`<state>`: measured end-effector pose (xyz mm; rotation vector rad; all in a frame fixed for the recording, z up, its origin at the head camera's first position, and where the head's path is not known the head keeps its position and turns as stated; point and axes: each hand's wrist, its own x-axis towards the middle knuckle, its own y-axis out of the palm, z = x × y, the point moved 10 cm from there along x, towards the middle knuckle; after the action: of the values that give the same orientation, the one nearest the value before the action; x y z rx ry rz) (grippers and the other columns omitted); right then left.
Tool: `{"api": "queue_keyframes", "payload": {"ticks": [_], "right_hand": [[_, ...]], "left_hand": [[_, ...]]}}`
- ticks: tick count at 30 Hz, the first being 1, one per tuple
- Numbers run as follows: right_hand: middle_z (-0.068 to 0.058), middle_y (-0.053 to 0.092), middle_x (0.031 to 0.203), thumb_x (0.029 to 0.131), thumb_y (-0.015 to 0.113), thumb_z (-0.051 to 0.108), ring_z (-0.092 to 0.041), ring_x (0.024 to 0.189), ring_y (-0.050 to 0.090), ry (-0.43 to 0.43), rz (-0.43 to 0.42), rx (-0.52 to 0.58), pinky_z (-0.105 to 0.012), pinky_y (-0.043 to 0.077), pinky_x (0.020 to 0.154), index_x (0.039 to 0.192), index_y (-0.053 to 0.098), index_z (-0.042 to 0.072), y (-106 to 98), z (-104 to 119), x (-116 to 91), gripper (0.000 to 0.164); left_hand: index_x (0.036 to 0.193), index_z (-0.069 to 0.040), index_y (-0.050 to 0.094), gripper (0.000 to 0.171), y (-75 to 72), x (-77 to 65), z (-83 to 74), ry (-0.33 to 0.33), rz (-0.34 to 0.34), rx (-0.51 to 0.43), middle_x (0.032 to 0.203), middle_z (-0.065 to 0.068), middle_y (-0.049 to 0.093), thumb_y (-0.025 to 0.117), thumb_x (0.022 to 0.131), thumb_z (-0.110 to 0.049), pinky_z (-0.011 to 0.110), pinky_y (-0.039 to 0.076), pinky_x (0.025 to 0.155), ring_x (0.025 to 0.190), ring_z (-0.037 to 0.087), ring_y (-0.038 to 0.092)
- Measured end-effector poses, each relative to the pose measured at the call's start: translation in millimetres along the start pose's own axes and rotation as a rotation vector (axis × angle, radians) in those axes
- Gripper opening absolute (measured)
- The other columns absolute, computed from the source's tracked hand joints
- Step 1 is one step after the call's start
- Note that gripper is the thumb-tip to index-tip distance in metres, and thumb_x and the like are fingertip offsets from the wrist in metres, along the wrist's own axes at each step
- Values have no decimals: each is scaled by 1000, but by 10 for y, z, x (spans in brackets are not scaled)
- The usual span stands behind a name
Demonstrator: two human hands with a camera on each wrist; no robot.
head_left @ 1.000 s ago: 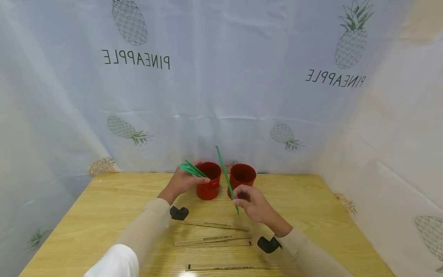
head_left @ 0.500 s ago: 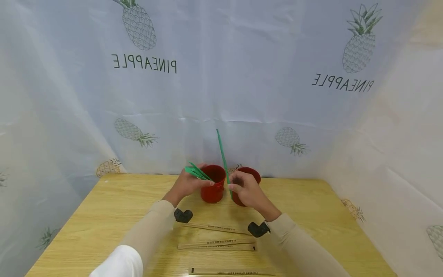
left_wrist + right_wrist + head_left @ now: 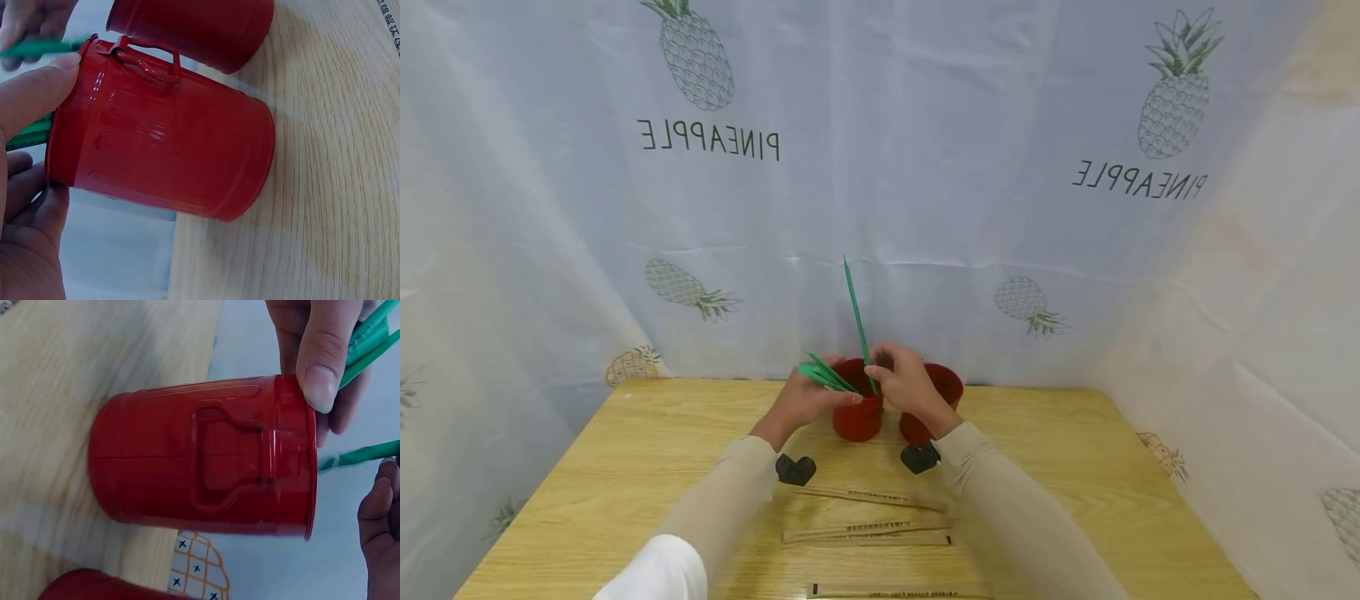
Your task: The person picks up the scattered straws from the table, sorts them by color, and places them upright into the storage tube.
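My left hand (image 3: 805, 398) grips the rim of the left red metal bucket (image 3: 169, 456), its thumb over the near edge. Several green wrapped straws (image 3: 824, 373) lean out of that bucket beside the hand. Above the same bucket, my right hand (image 3: 904, 380) pinches one long green wrapped straw (image 3: 854, 308) near its lower end. The straw stands nearly upright, and its bottom tip is at the bucket's mouth. A second red bucket (image 3: 950, 388) stands to the right, partly hidden behind my right hand and wrist.
Several thin brown paper-wrapped sticks (image 3: 867, 540) with printing lie across the wooden table (image 3: 1060, 483) in front of the buckets. A white curtain (image 3: 925, 208) with pineapple prints hangs close behind the table. Black wrist mounts (image 3: 796, 470) sit under both wrists.
My right hand has carried the green wrapped straw leftward and up, from in front of the right bucket to over the left bucket's mouth. My left hand keeps its grip on the rim.
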<state>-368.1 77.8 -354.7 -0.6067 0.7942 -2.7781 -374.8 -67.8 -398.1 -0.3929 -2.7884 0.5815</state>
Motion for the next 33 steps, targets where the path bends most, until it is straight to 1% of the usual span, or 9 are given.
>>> {"api": "queue_keyframes", "payload": {"ticks": [7,12,15,19,21,24,27,30,33], "right_hand": [[-10,64,93,103,62,8,-23,87,57,-6,16,-103,-32,56,78,103,65,3,125,26,179,6],[-9,67,94,102,62,4,-21,85,58,-39,88,-235,-31,56,76,102,66,4,262,-29,233,4],[-8,69,93,99,64,1,-21,84,59,-45,132,-307,-33,58,77,101,67,6,340,-64,236,6],[-7,71,95,97,67,2,-21,85,61,-19,193,-419,-36,61,80,104,71,7,428,-87,243,9],[-7,73,97,97,68,3,-21,86,62,4,226,-472,-36,61,81,106,73,6,453,-94,244,11],[-6,73,96,96,68,5,-21,84,62,48,271,-526,-34,61,79,106,76,5,468,-107,242,12],[-7,73,98,98,68,8,-22,84,62,79,278,-499,-33,60,77,110,77,5,436,-101,217,15],[-8,76,109,99,68,11,-23,92,65,43,260,-458,-36,62,85,120,75,5,384,-47,169,23],[-9,74,126,100,68,15,-25,110,67,-33,240,-456,-42,59,100,132,70,5,327,36,86,34]], "left_hand": [[140,-6,65,60,28,3,-52,52,10,-22,142,11,68,86,85,-15,50,54,109,128,30,65],[140,-7,65,60,39,-4,-63,65,21,-15,143,10,68,87,85,-16,48,54,110,130,29,65],[135,-9,69,53,53,2,-77,85,35,10,135,10,72,87,85,-18,43,58,103,121,28,68],[127,-8,72,46,27,9,-81,81,11,41,125,10,75,87,84,-17,39,59,96,111,27,70],[129,-6,71,49,31,12,-74,61,5,34,128,10,75,87,84,-16,42,58,101,114,28,69],[142,-3,63,64,42,11,-59,30,7,30,141,13,68,87,85,-16,48,53,112,129,31,65],[152,0,52,77,51,3,-38,3,14,33,155,17,56,86,86,-20,53,46,118,142,35,55],[154,1,47,83,34,-15,1,-28,5,40,162,18,46,86,87,-27,55,41,122,150,37,45],[156,1,44,88,13,-45,50,-56,-1,49,166,17,41,85,87,-34,57,39,123,154,38,39]]}}
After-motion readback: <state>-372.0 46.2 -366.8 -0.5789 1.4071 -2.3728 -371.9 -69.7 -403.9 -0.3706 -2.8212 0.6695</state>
